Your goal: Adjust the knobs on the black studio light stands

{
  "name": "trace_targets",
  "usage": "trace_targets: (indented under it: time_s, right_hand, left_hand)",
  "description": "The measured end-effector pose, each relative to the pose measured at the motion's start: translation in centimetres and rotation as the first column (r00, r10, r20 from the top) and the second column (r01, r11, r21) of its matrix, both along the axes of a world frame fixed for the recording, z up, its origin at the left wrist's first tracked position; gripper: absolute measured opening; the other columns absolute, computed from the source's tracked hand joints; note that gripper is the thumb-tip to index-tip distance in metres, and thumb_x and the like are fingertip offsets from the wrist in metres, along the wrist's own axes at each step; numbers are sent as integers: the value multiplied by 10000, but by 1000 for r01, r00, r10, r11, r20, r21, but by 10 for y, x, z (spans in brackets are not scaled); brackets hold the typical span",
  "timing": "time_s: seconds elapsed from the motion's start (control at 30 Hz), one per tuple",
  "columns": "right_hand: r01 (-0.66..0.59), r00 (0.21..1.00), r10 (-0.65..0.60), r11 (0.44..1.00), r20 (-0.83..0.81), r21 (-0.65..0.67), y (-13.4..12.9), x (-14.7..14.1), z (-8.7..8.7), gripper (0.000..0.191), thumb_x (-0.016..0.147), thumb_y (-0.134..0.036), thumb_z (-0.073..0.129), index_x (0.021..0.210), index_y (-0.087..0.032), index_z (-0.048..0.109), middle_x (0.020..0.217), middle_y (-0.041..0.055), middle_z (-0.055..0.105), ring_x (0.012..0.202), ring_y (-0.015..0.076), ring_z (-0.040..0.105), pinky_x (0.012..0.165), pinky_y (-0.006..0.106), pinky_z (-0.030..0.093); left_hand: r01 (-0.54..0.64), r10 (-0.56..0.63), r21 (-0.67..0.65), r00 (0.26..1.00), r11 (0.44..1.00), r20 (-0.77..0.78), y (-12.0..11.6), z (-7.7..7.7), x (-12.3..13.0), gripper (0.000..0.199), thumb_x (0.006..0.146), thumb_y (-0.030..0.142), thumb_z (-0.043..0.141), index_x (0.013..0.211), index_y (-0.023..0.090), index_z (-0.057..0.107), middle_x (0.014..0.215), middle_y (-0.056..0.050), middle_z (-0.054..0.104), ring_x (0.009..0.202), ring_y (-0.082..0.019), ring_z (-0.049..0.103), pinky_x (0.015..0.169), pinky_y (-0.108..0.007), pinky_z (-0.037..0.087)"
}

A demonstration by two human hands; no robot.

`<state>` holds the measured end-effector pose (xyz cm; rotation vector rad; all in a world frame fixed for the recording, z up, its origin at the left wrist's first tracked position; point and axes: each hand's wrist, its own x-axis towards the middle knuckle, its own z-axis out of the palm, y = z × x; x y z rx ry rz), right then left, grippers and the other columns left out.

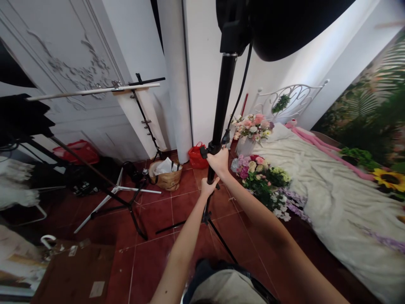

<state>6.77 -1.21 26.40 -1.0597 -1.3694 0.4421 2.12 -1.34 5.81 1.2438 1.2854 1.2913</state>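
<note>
Gripping a black light stand [223, 99] with both hands, the person has the right hand [218, 162] clamped around the pole just above the left hand [209, 186], which is also closed on it. A black softbox [278, 21] tops the stand. Flowers [261, 179] lie right of the stand, a red bag [196, 157] just behind it.

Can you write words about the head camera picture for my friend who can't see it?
The left hand and right hand grip a black light stand pole beneath a black softbox, beside flowers and a rumpled cream bed.
</note>
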Motion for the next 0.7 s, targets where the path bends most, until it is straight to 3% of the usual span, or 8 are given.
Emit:
trace_targets:
  time_s: [0.17, 0.2, 0.27, 0.33, 0.4, 0.53, 0.6, 0.7]
  right_hand:
    - [-86, 987, 83, 996, 135, 20, -1, 13, 1, 108, 674, -244, 582, 629, -173, 515, 615, -4, 567, 595, 135, 549, 607, 243, 471]
    - [-126, 977, 122, 992, 172, 15, -3, 19, -2, 121, 687, -271, 603, 714, -166, 550, 676, 12, 599, 638, 152, 574, 642, 262, 485]
    - [-204, 953, 200, 979, 228, -5, -9, 36, -17, 326, 700, -329, 647, 960, -154, 557, 860, 57, 641, 763, 189, 613, 720, 304, 502]
    - [-264, 927, 266, 963, 263, -44, -17, 55, -46, 509, 740, -380, 639, 1167, -161, 468, 1062, 102, 612, 917, 212, 608, 809, 335, 496]
    - [-282, 903, 309, 950, 298, -131, -27, 74, -86, 443, 835, -399, 527, 1214, -185, 440, 1165, 112, 567, 1020, 204, 579, 877, 345, 474]
    - [-236, 836, 376, 904, 398, -358, -42, 95, -168, 353, 928, -380, 330, 1200, -200, 467, 1188, 102, 564, 1082, 189, 551, 966, 374, 414]
    - [-236, 820, 401, 887, 409, -397, -44, 96, -195, 380, 936, -362, 304, 1248, -187, 430, 1252, 112, 536, 1167, 187, 502, 1011, 377, 371]
    - [-226, 819, 419, 863, 391, -452, -39, 90, -216, 395, 943, -346, 276, 1281, -174, 389, 1286, 124, 518, 1184, 190, 498, 1009, 380, 369]
  left_hand:
    - [-62, 62, 31, 998, 998, 14, 4, -7, 1, 364, 584, 357, 703, 421, 162, 442, 445, 10, 464, 436, -77, 422, 440, -203, 332]
    - [-67, 66, 29, 998, 997, 17, 4, -7, 1, 351, 582, 352, 702, 429, 161, 450, 455, 8, 471, 444, -78, 425, 444, -202, 336]
    - [-74, 73, 10, 997, 997, 25, 4, -6, 1, 335, 566, 343, 709, 439, 161, 458, 461, 9, 470, 449, -78, 422, 439, -199, 334]
    - [-70, 70, -6, 997, 998, 30, 3, -4, 1, 334, 550, 334, 714, 436, 163, 450, 454, 14, 453, 443, -72, 405, 430, -193, 323]
    - [-56, 56, -5, 998, 998, 32, 3, -4, 1, 342, 550, 327, 709, 428, 164, 435, 449, 19, 434, 439, -64, 388, 427, -186, 316]
    - [-44, 44, 23, 999, 999, 16, 4, -8, 1, 309, 573, 323, 685, 447, 158, 457, 475, 18, 450, 457, -65, 404, 450, -183, 342]
    - [-43, 43, 32, 999, 999, -4, 5, -11, 1, 281, 581, 318, 670, 458, 156, 476, 485, 17, 462, 465, -70, 415, 460, -185, 352]
    - [-46, 46, 31, 999, 998, -5, 5, -13, 1, 249, 574, 304, 659, 464, 154, 493, 494, 14, 476, 475, -73, 425, 463, -183, 349]
